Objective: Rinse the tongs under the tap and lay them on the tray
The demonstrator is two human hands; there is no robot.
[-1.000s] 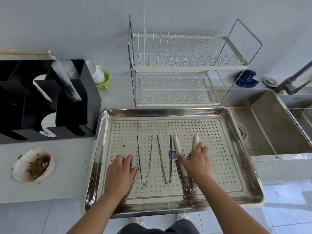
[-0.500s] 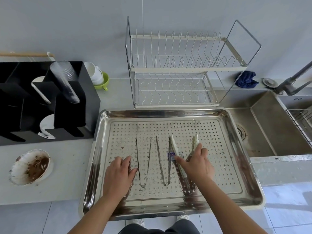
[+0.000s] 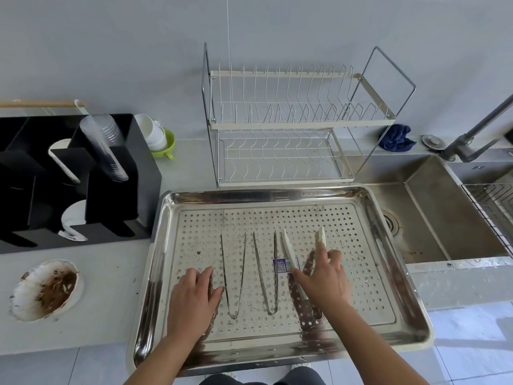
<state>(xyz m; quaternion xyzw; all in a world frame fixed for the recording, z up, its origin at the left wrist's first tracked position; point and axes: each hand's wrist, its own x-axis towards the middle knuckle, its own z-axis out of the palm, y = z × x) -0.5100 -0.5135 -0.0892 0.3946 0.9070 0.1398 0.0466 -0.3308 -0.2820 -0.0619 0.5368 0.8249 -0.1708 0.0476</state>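
The right hand [image 3: 322,276] rests half-curled on the white-tipped tongs [image 3: 291,254] in the tray [image 3: 388,273]; the left hand [image 3: 194,295] lies flat (nothing gripped). Next, I think: lift them toward the tap [image 3: 472,134].

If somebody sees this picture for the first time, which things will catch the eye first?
Most striking is the shiny perforated tray in the centre, with several tongs lying side by side on it. Both hands rest there: the left hand flat beside the thin tongs, the right hand on the white-tipped tongs. Behind stands an empty dish rack.
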